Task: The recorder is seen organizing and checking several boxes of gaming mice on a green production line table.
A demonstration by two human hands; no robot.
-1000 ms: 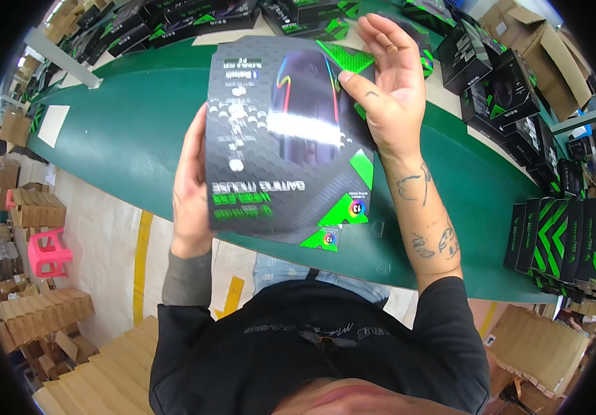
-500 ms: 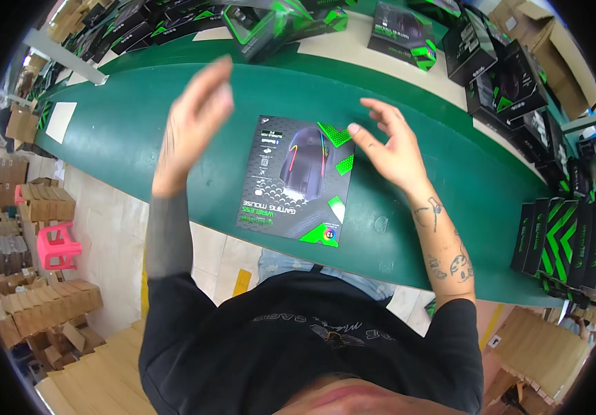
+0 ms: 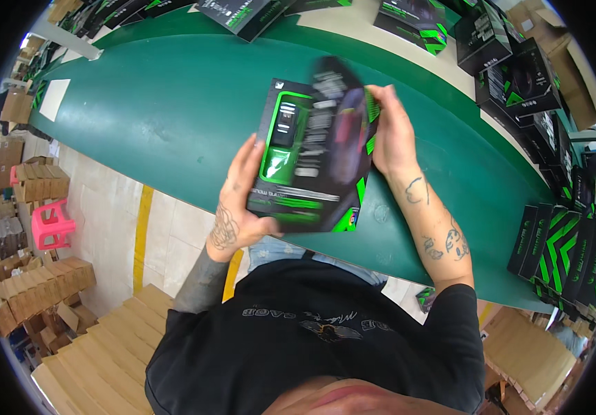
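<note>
A black box point(image 3: 285, 155) is near the tabletop's point(image 3: 153, 124) near edge; whether it rests there is unclear. Its cover point(image 3: 343, 142) stands partly open, motion-blurred, hiding the box's right half. The left hand point(image 3: 238, 207) holds the box's lower-left corner, fingers along the side. The right hand point(image 3: 395, 135) is at the cover's right edge, some fingers hidden; I cannot tell whether they grip. Boxes point(image 3: 246, 15) along the far edge are cut off.

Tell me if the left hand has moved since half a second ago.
Yes: judged against the green table, the left hand has moved rightward and toward the table's near edge.
</note>
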